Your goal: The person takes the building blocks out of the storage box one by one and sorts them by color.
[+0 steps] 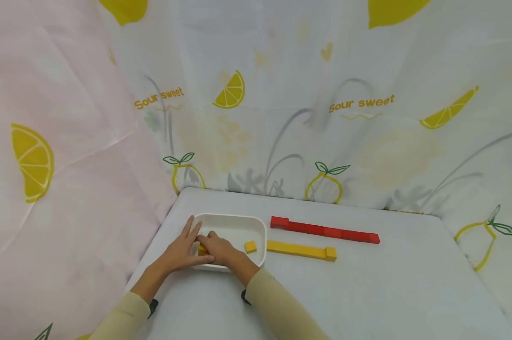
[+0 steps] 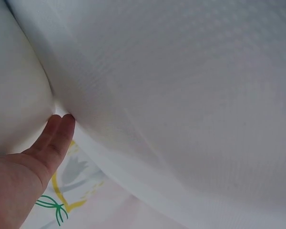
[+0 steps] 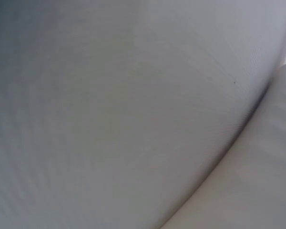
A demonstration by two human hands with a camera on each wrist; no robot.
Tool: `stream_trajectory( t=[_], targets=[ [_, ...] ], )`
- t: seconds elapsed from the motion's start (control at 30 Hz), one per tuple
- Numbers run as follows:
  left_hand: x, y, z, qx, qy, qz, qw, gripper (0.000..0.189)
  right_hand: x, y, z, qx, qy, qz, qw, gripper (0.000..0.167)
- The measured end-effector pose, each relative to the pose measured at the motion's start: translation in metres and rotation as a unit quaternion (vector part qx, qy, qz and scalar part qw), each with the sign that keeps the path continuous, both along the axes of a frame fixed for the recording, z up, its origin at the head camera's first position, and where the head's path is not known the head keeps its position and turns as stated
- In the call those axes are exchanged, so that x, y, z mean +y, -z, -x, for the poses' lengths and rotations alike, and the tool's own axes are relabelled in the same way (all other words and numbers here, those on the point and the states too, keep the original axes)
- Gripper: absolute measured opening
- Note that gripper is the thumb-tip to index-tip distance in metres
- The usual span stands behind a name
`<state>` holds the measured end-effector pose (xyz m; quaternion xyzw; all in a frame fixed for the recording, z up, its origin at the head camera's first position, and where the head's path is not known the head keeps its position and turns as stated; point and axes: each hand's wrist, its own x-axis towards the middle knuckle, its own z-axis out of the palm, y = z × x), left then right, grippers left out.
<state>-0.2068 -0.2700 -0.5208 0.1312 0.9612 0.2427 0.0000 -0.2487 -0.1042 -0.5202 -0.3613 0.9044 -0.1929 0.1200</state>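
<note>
Yellow blocks lie at the left end of a white tray, partly covered by my hands. Reaching in from the right, my right hand curls its fingers down onto one yellow block; the fingertips are hidden. My left hand rests at the tray's left rim, its fingers straight along that side and its thumb stretched over the front part beside the blocks. In the left wrist view, straight fingers of that hand touch a white surface. Another yellow block sits alone toward the tray's right side.
A row of yellow blocks extends rightward from beside the tray. Behind it runs a longer row of red blocks. Everything stands on a white table, with lemon-printed curtains at the back and left.
</note>
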Motion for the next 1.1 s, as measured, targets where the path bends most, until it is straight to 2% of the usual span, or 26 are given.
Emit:
stream_trajectory(
  t=[0.07,0.2,0.3,0.4,0.53,0.67,0.73,0.93,1.0,1.1],
  targets=[
    [0.000,-0.001,0.000,-0.003,0.001,-0.007,1.0000,0.117,0.002,0.000,0.000,-0.010,0.000,0.024,0.9997,0.044],
    [-0.002,-0.003,0.001,0.001,-0.005,-0.002,1.0000,0.117,0.004,-0.001,0.001,-0.022,-0.002,0.086,0.9960,0.021],
    [-0.002,-0.004,0.004,0.009,-0.007,0.001,0.9999,0.118,0.004,-0.002,0.004,-0.035,-0.002,0.111,0.9932,0.014],
    [-0.002,-0.005,0.008,0.017,-0.007,-0.004,0.9998,0.117,0.003,-0.002,0.008,-0.021,-0.005,0.119,0.9926,0.010],
    [-0.001,-0.003,0.007,0.007,-0.008,-0.002,0.9999,0.117,0.004,0.002,0.010,-0.022,-0.008,0.119,0.9926,0.008],
    [0.002,-0.001,0.004,0.001,-0.010,-0.003,0.9999,0.117,0.007,0.005,0.008,-0.033,0.007,0.116,0.9927,0.007],
    [0.002,-0.001,0.003,0.010,-0.014,-0.009,0.9998,0.116,0.008,0.004,0.006,-0.029,0.017,0.114,0.9929,0.008],
    [0.002,-0.002,0.001,0.000,-0.013,-0.004,0.9999,0.116,0.016,-0.002,0.003,-0.036,0.040,0.093,0.9942,0.021],
    [0.001,-0.001,0.001,-0.001,-0.012,-0.002,0.9999,0.115,0.021,-0.001,0.004,-0.021,0.040,0.090,0.9949,0.024],
    [0.000,0.002,-0.001,-0.005,-0.014,0.005,0.9999,0.115,0.032,0.003,0.007,0.007,0.031,0.093,0.9951,0.020]
  ],
)
